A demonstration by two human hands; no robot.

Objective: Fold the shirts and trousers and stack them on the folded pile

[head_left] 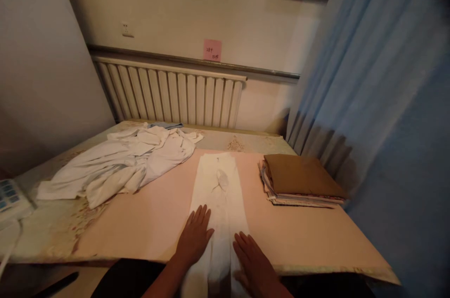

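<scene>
A long white garment (pixel 220 209) lies stretched out on the pink cloth, with a small grey leaf-like mark near its far end. Its near part hangs over the table's front edge, where it looks split into two strips; its exact kind is unclear. My left hand (pixel 196 237) rests flat on the garment's left side, fingers stretched out and holding nothing. On the right side, close to the front edge, my right hand (pixel 255 260) also lies flat with its fingers extended.
Pink cloth (pixel 302 237) covers much of the patterned table. Crumpled white clothes (pixel 140 157) are heaped at the left, and a stack of folded cloths (pixel 302 178) sits at the right. A power strip (pixel 13 199) is far left. A radiator (pixel 172 94) and blue curtain (pixel 379 110) border the table.
</scene>
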